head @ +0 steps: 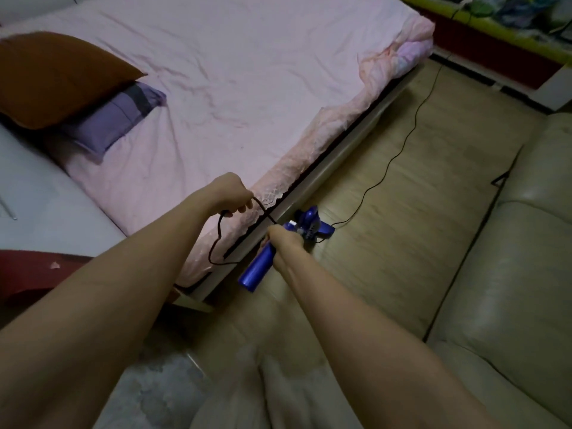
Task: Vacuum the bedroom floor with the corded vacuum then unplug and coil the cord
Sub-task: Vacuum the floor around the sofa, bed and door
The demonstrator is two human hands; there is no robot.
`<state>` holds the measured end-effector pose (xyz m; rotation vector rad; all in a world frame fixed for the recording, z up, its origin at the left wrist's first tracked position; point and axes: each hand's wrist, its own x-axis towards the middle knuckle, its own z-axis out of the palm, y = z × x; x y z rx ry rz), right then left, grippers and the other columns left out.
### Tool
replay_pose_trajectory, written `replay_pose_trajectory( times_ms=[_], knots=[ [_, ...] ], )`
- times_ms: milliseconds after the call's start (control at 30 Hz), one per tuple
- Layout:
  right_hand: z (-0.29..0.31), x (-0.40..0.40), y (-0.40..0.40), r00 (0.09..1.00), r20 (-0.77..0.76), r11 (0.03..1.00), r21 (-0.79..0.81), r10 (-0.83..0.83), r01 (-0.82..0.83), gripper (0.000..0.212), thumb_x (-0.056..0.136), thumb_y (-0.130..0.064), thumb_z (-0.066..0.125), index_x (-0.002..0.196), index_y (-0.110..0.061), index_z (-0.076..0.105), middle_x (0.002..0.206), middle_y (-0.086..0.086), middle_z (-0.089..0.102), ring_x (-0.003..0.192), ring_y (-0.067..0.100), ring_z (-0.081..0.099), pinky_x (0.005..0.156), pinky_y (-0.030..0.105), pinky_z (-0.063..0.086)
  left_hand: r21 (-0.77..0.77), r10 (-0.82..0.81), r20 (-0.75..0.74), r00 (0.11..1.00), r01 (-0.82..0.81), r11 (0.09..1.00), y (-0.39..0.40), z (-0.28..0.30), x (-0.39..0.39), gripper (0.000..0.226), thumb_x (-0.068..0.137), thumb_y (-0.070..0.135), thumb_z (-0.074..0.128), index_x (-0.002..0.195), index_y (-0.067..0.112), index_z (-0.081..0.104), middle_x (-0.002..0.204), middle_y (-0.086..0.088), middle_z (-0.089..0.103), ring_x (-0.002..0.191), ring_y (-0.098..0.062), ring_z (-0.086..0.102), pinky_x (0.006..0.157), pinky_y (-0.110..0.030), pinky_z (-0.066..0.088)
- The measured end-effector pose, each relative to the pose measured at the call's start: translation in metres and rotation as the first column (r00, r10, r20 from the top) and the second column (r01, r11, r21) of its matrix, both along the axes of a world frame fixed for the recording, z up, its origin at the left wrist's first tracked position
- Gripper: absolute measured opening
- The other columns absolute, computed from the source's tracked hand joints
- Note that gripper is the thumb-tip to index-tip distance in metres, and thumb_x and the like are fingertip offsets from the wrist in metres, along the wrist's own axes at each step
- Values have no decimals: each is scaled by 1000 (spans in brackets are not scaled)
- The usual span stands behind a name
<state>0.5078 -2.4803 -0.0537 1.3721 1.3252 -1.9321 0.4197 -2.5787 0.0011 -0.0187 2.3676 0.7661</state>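
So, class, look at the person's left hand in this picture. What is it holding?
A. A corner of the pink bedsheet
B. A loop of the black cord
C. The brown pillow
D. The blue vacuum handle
B: the left hand is closed around a loop of the black cord beside the bed edge, while the right hand grips the blue vacuum.

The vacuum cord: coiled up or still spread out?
Mostly spread: the cord trails across the floor; only one loop hangs from the left hand.

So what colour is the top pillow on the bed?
Rust-brown, plain; the top pillow shows clearly in the head view.
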Motion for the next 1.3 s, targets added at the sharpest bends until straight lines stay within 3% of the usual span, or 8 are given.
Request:
replay_pose_trajectory(
  times_ms=[100,267,367,533,700,833,1167,1300],
  knots=[
    [5,-19,1,1000,-2,999,34,2,-2,33,86,-2,60,113,-8,41,102,12,56,92,22,60,86,30,52,-7,-14,19,1000,14,1000,0,-6,-5,27,96,12,48,94,-4,70,65,-7,56,56,-17,47,48,-23,42],
    [-4,-38,0,1000,-3,995,103,16,-16,35,86,-4,58,117,-6,42,108,13,61,79,19,59,71,29,49,-17,-28,29,999,28,999,-1,-7,-26,29,96,13,47,93,-3,71,63,-6,56,55,-16,47,48,-23,41],
    [-5,-57,6,1000,-4,996,92,14,-13,41,88,-6,59,126,-4,43,108,11,60,75,16,56,74,27,49,-21,-20,20,1000,21,1000,2,-3,-46,29,97,13,47,92,-3,70,64,-6,56,55,-17,47,49,-23,41],
    [-5,-106,42,1000,-14,994,103,-25,27,30,88,-3,58,112,-8,40,107,11,58,89,19,59,79,27,50,-19,-29,18,999,29,999,36,-3,-88,28,96,14,48,91,-2,70,64,-6,56,55,-17,46,49,-23,41],
    [-14,-153,96,997,-24,991,109,-71,73,24,86,0,55,100,-10,37,80,8,56,71,19,58,85,36,55,-7,-17,43,999,17,1000,74,-9,-132,29,95,12,47,92,-4,70,61,-6,55,54,-18,46,47,-23,41],
    [-21,-194,155,998,-9,995,79,-63,64,27,85,1,56,111,-4,50,68,6,58,58,16,57,63,29,55,2,-15,64,998,15,1000,113,-14,-169,28,93,10,47,93,-5,71,60,-5,55,53,-17,46,46,-22,41],
    [-37,-271,298,1000,19,990,142,18,-20,21,83,-1,57,105,-3,57,63,7,57,53,17,55,56,30,49,57,-88,74,993,84,995,211,-27,-249,28,93,13,49,89,-1,73,59,-5,53,53,-18,45,49,-21,41],
    [-46,-270,326,996,75,986,159,43,-54,32,77,-1,58,109,-2,58,67,7,58,57,17,55,54,30,48,58,-132,101,986,127,990,242,-33,-279,27,93,13,51,92,-3,72,62,-6,53,54,-18,44,49,-23,40]
  ],
)
